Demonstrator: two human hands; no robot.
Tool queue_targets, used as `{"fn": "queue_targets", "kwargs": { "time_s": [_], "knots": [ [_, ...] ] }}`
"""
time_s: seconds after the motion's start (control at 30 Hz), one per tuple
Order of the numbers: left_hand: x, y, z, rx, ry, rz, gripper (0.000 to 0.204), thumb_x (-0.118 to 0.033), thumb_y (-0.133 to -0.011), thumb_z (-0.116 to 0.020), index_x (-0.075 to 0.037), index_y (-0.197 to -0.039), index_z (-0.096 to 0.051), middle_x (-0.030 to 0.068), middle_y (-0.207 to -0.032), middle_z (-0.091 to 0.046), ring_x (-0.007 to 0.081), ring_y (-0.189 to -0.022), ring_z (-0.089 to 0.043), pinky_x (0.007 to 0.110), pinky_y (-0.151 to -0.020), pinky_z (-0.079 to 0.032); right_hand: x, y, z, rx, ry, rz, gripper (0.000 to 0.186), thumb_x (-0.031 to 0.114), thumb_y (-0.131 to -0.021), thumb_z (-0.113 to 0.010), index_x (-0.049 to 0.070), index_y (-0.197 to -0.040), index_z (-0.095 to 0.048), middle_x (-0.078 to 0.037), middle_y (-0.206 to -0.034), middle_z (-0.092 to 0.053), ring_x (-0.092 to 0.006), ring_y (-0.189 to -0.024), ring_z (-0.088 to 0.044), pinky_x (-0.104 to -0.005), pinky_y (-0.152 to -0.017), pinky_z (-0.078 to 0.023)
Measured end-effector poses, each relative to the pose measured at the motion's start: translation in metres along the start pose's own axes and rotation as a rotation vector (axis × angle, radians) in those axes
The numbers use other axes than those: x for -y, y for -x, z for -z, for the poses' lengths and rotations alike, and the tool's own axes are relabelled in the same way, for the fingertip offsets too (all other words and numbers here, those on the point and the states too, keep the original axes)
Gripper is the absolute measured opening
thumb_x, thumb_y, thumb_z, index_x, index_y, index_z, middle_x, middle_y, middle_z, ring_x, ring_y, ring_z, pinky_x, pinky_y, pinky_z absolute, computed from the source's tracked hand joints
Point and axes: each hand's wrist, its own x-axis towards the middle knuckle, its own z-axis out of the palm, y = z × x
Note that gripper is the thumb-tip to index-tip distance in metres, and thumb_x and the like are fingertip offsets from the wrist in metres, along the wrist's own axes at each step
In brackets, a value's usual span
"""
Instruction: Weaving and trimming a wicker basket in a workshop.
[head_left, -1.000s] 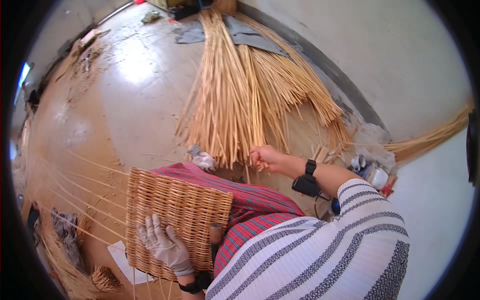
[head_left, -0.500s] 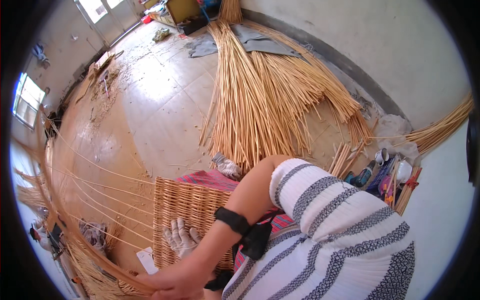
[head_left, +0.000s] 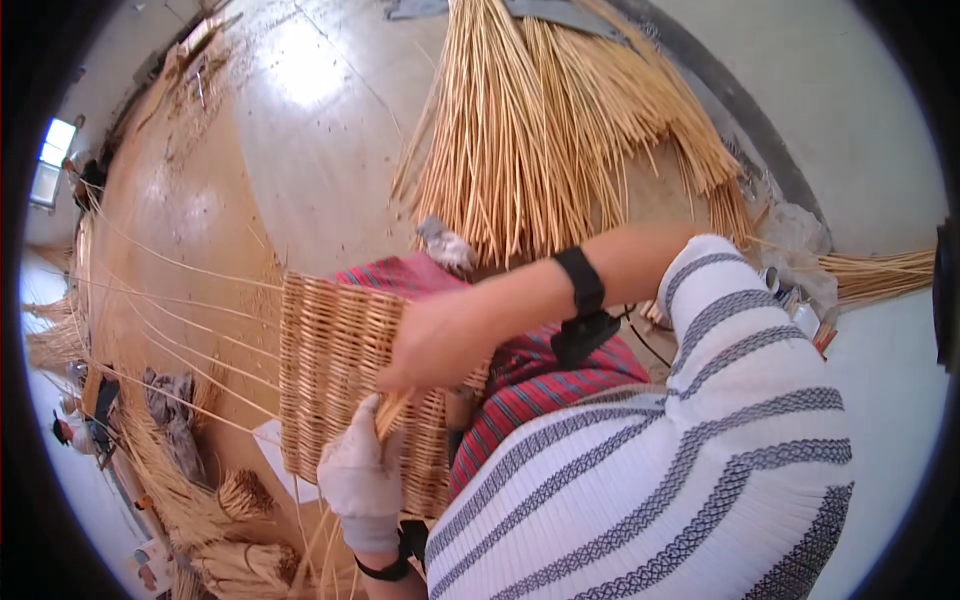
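Observation:
A woven wicker panel (head_left: pixel 320 345) lies across my lap on a red striped cloth (head_left: pixel 470 430). Long thin rods stick out from its left edge. My left hand (head_left: pixel 358 470), in a pale work glove, is closed around a small bundle of wicker rods (head_left: pixel 392 412) over the panel. Bare and slightly blurred, my right hand (head_left: pixel 432 345) grips the upper end of the same bundle from above. Its fingertips are partly hidden. Below the glove, long rod ends trail down toward the lower edge.
A large spread of peeled rods (head_left: pixel 530 140) lies on the floor ahead. Bundled wicker (head_left: pixel 245 560) and a grey cloth (head_left: pixel 172 415) sit at the lower left. A crumpled glove (head_left: pixel 445 245) rests beyond the panel. More rods (head_left: pixel 885 275) and plastic wrap are at the right.
My right hand has come up from the lower left to the panel's middle with the rods. My left hand, earlier lying spread on the panel, has closed around them. The view has tipped downward.

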Motion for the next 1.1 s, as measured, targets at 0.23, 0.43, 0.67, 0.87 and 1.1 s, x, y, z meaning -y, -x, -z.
{"fn": "queue_targets", "kwargs": {
  "time_s": [0.23,0.43,0.67,0.87,1.1],
  "knots": [
    [0.015,0.015,-0.032,-0.196,0.356,0.259,0.025,0.007,-0.096,-0.059,0.003,-0.121,-0.06,0.0175,-0.091,-0.068,0.0233,-0.079,-0.066,0.03,-0.077,-0.054,-0.104,0.051,0.012,-0.805,0.195,-0.168,0.031,0.027,-0.09,-0.071,0.02,-0.12,-0.066,-0.008,-0.107,-0.071,-0.0327,-0.097,-0.07,-0.0474,-0.081,-0.057],
    [0.009,0.017,-0.065,0.022,0.706,0.37,0.02,0.009,-0.089,-0.065,0.001,-0.108,-0.063,0.0167,-0.084,-0.066,0.0157,-0.075,-0.061,0.03,-0.071,-0.052,-0.198,0.16,-0.094,-0.481,-0.13,-1.212,0.03,0.026,-0.093,-0.069,0.007,-0.116,-0.069,-0.018,-0.107,-0.072,-0.0367,-0.101,-0.07,-0.0477,-0.087,-0.056],
    [0.007,0.015,-0.085,0.19,0.56,0.357,0.029,-0.022,-0.088,-0.079,-0.008,-0.11,-0.067,0.0135,-0.084,-0.071,0.0284,-0.076,-0.072,0.036,-0.072,-0.057,-0.201,0.186,-0.341,-0.4,-0.302,-1.013,0.02,0.013,-0.083,-0.063,-0.001,-0.097,-0.066,-0.028,-0.09,-0.069,-0.0415,-0.087,-0.07,-0.0536,-0.076,-0.057],
    [-0.02,-0.023,-0.028,0.283,0.34,0.054,0.035,-0.03,-0.091,-0.074,-0.011,-0.118,-0.064,0.0124,-0.1,-0.073,0.0296,-0.086,-0.074,0.039,-0.067,-0.058,-0.209,0.193,-0.406,0.081,0.066,-1.167,0.029,0.036,-0.078,-0.08,0.012,-0.094,-0.081,-0.013,-0.091,-0.078,-0.031,-0.083,-0.077,-0.0457,-0.071,-0.062],
    [-0.045,-0.035,0.01,0.425,0.102,0.124,0.029,-0.039,-0.097,-0.065,-0.011,-0.107,-0.061,0.0106,-0.089,-0.069,0.0286,-0.073,-0.069,0.042,-0.063,-0.055,-0.231,0.179,-0.404,0.068,0.024,-1.226,0.021,0.021,-0.088,-0.064,0.012,-0.088,-0.083,-0.014,-0.091,-0.079,-0.0311,-0.085,-0.078,-0.0454,-0.072,-0.062]
  ]
}}
